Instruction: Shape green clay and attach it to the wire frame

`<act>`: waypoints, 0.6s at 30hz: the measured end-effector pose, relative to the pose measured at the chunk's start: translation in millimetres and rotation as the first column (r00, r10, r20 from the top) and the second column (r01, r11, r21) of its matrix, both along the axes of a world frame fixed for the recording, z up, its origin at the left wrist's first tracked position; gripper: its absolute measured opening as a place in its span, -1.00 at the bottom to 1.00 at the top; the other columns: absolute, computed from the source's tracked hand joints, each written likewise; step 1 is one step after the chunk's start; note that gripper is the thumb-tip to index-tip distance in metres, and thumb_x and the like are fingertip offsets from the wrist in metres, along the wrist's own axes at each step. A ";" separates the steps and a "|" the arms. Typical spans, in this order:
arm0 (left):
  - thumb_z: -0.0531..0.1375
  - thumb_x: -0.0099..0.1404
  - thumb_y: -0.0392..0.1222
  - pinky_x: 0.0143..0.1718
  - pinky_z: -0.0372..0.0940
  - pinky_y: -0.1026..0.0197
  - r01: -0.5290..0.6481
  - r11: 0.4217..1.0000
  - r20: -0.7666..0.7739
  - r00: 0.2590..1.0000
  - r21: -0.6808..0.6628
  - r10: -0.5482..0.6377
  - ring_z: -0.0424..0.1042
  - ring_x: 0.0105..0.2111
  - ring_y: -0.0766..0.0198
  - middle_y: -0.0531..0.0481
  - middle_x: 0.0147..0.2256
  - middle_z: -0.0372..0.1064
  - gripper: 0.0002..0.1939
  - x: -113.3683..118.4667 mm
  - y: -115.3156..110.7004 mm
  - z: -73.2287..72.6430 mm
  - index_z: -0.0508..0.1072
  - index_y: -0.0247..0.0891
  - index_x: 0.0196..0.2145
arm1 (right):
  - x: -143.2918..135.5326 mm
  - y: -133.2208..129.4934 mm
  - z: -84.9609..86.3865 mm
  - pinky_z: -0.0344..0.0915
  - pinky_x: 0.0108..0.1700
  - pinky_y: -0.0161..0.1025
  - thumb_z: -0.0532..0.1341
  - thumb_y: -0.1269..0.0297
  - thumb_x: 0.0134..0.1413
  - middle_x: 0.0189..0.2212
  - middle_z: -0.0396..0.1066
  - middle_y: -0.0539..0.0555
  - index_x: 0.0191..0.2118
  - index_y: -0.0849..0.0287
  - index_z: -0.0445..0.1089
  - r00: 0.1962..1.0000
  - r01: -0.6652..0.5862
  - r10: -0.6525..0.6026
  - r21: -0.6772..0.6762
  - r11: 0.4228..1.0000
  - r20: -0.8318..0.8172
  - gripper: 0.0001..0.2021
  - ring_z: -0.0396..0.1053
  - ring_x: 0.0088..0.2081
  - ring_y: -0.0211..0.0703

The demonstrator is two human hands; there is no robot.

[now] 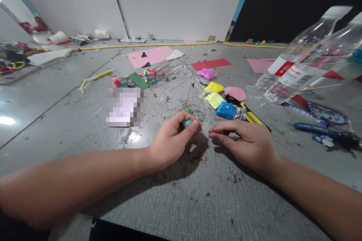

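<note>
Near the middle of the table, my left hand [174,135] is closed, thumb and forefinger pinching a small green clay-like lump [186,123]. Just beyond those fingertips are a second green bit [189,110] and a loop of thin wire [198,115]; whether they join the held lump I cannot tell. A small gap to the right, my right hand [247,141] is also closed, its thumb and fingers drawn together at the tips. Anything between them is hidden. Beyond the right hand lie a blue clay packet [227,110], a pale yellow packet [215,100] and a yellow packet [213,87].
Two clear plastic bottles [296,77] stand at the right. Beside them lies a blue pen-like tool [315,129]. Wires with coloured bits [151,75], a green strip [139,80] and pink paper [149,55] lie farther back. A blurred pale card [124,107] is at left.
</note>
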State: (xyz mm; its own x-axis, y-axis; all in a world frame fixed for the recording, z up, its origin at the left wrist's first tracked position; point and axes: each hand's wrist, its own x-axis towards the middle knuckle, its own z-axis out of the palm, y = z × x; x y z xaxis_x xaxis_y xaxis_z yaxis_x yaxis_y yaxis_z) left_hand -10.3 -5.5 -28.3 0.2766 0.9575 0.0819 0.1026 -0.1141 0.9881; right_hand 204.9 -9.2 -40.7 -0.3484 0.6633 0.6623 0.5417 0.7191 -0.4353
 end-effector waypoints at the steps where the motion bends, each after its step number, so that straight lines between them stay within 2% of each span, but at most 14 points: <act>1: 0.23 0.37 -0.06 -0.30 0.42 0.16 -0.018 1.000 -0.009 1.000 -0.003 0.018 0.50 -0.30 0.22 -0.08 -0.29 0.52 -0.82 0.0 0.4 0.3 0.43 -0.22 -0.27 | 0.2 -0.4 0.8 0.46 -0.41 -0.24 0.33 0.13 0.30 -0.46 0.61 -0.03 -0.32 0.06 0.52 1.000 0.010 -0.010 0.003 1.000 0.006 -0.82 0.55 -0.50 -0.19; 3: 0.28 0.33 -0.10 -0.18 0.46 0.10 -0.044 0.999 -0.013 0.999 0.010 0.044 0.56 -0.20 0.19 -0.13 -0.20 0.57 -0.83 0.1 0.4 0.3 0.41 -0.22 -0.32 | 0.3 -1.3 2.0 0.40 -0.48 -0.25 0.31 0.07 0.31 -0.52 0.58 -0.04 -0.36 0.07 0.50 1.000 0.021 -0.021 -0.005 1.000 0.006 -0.75 0.51 -0.56 -0.21; 6: 0.28 0.32 -0.16 -0.05 0.45 0.04 -0.026 0.998 0.002 1.000 0.049 0.026 0.57 -0.10 0.17 -0.16 -0.14 0.59 -0.82 0.3 -0.5 -0.8 0.36 -0.21 -0.37 | -0.6 -1.5 0.6 0.44 -0.47 -0.26 0.20 0.16 0.41 -0.46 0.61 0.00 -0.24 0.08 0.52 1.000 0.014 -0.015 -0.041 0.999 -0.024 -0.79 0.57 -0.49 -0.19; 8: 0.26 0.34 -0.14 -0.11 0.46 0.06 -0.030 0.998 -0.024 0.999 0.059 0.032 0.57 -0.15 0.17 -0.14 -0.19 0.59 -0.83 0.2 -1.0 -1.5 0.35 -0.21 -0.35 | -1.5 -0.9 -2.0 0.48 -0.47 -0.26 0.17 0.27 0.41 -0.36 0.65 0.04 -0.12 0.10 0.52 0.998 0.005 -0.010 -0.082 0.997 -0.058 -0.83 0.60 -0.43 -0.17; 11: 0.21 0.39 -0.10 -0.38 0.39 0.15 -0.064 0.997 -0.074 0.995 0.053 0.068 0.47 -0.39 0.25 0.00 -0.40 0.48 -0.83 0.0 -1.5 -1.2 0.29 -0.17 -0.30 | -2.0 0.6 -4.7 0.54 -0.42 -0.24 0.15 0.37 0.38 -0.21 0.66 0.10 0.00 0.12 0.50 0.996 -0.011 0.001 -0.114 0.993 -0.089 -0.79 0.63 -0.33 -0.14; 14: 0.16 0.41 -0.10 -0.49 0.30 0.20 -0.045 0.999 -0.029 0.999 0.017 0.045 0.36 -0.49 0.30 0.08 -0.46 0.34 -0.84 0.0 -2.0 -0.6 0.23 -0.14 -0.27 | -1.0 1.5 -2.8 0.57 -0.29 -0.20 0.22 0.36 0.35 -0.25 0.66 0.04 -0.08 0.07 0.53 0.999 -0.034 0.033 -0.036 0.999 -0.039 -0.85 0.63 -0.31 -0.14; 16: 0.12 0.39 -0.18 -0.44 0.35 0.20 -0.012 1.000 0.041 0.999 -0.015 0.013 0.38 -0.44 0.30 0.04 -0.39 0.35 -0.93 0.0 -2.9 -1.2 0.25 -0.16 -0.24 | -0.3 1.7 0.4 0.54 -0.31 -0.22 0.27 0.31 0.33 -0.34 0.65 0.00 -0.20 0.05 0.54 0.999 -0.039 0.039 0.014 0.999 0.003 -0.92 0.61 -0.37 -0.16; 18: 0.07 0.37 -0.27 -0.35 0.41 0.19 0.010 1.000 0.081 0.997 -0.023 -0.009 0.43 -0.37 0.29 -0.02 -0.28 0.41 -0.95 -0.4 -4.5 -2.4 0.30 -0.18 -0.21 | -0.1 1.5 3.4 0.49 -0.38 -0.24 0.26 0.25 0.36 -0.43 0.62 -0.02 -0.29 0.05 0.51 0.999 -0.032 0.030 0.038 0.999 0.032 -0.86 0.58 -0.44 -0.17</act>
